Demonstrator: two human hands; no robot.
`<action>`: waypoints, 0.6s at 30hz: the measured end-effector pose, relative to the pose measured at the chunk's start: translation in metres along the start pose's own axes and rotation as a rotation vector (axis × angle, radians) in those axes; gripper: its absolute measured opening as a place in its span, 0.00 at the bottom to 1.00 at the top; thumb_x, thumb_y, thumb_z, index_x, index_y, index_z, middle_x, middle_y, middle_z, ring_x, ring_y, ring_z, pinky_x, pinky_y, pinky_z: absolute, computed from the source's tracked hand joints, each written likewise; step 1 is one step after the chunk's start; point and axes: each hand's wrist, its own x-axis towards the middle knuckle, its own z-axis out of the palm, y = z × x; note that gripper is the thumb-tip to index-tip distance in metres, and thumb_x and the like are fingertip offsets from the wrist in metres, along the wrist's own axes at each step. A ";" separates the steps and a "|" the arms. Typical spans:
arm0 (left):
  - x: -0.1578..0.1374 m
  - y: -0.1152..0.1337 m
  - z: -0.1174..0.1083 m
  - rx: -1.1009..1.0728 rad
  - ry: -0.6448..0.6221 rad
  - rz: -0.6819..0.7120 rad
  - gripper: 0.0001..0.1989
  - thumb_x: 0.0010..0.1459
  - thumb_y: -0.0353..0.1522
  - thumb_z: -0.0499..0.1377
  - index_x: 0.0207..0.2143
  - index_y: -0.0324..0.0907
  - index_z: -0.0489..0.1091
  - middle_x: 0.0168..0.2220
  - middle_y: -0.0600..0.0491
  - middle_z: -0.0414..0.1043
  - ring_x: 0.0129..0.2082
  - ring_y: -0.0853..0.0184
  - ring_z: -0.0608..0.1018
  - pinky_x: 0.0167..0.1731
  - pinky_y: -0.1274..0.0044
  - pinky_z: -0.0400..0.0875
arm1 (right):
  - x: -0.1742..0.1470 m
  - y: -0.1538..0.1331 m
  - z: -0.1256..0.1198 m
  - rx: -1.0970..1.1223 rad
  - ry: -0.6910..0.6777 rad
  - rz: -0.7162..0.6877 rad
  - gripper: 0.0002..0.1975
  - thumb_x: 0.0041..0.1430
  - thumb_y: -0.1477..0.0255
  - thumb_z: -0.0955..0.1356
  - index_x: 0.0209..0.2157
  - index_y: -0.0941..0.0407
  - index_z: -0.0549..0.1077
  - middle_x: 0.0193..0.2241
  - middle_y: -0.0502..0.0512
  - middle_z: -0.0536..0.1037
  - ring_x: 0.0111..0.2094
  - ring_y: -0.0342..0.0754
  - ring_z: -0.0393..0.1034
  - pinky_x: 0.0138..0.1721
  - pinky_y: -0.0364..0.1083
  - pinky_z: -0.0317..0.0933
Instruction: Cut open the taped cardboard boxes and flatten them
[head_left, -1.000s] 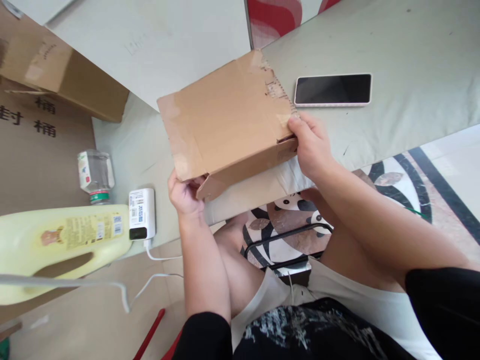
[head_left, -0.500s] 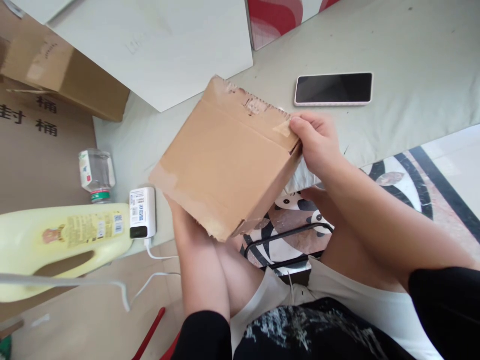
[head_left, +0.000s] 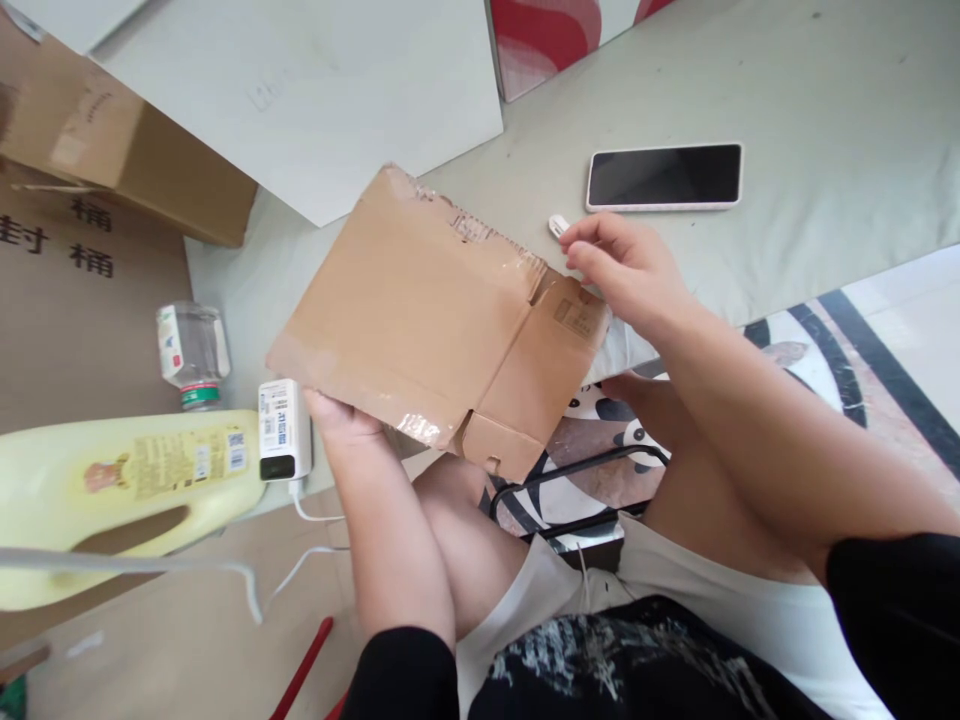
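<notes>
Well left of the phone [head_left: 664, 177], the left hand [head_left: 341, 418] supported the carton [head_left: 405, 310], fingers hidden beneath, so I couldn't tell its grip. The carton lay tilted, left of and nearer than the phone. Its side panel [head_left: 547, 355] and tab [head_left: 502, 448] stood folded out, though taped edges suggested only partial opening. Just left of the phone was a small white object [head_left: 557, 226]; beside it the right hand [head_left: 626, 265] curled, its pinch unclear.
</notes>
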 end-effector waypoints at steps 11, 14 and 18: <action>-0.002 -0.004 0.001 -0.105 -0.171 0.031 0.23 0.58 0.47 0.58 0.46 0.38 0.72 0.49 0.46 0.78 0.58 0.58 0.74 0.58 0.70 0.69 | -0.004 0.013 0.015 -0.531 -0.204 -0.181 0.25 0.57 0.66 0.65 0.55 0.58 0.69 0.50 0.63 0.78 0.50 0.62 0.72 0.50 0.59 0.64; -0.005 -0.006 0.003 -0.060 -0.204 0.022 0.21 0.55 0.43 0.62 0.45 0.38 0.73 0.48 0.47 0.78 0.57 0.59 0.74 0.58 0.72 0.69 | -0.006 0.013 0.020 -0.625 -0.229 -0.216 0.22 0.59 0.68 0.64 0.54 0.58 0.70 0.49 0.64 0.78 0.50 0.63 0.71 0.50 0.58 0.62; -0.003 -0.008 0.005 -0.038 -0.171 -0.020 0.21 0.50 0.42 0.65 0.43 0.38 0.73 0.44 0.47 0.79 0.54 0.59 0.77 0.56 0.72 0.71 | -0.012 0.013 0.028 -0.732 -0.254 -0.252 0.15 0.62 0.68 0.62 0.47 0.54 0.75 0.48 0.64 0.76 0.52 0.64 0.68 0.50 0.59 0.59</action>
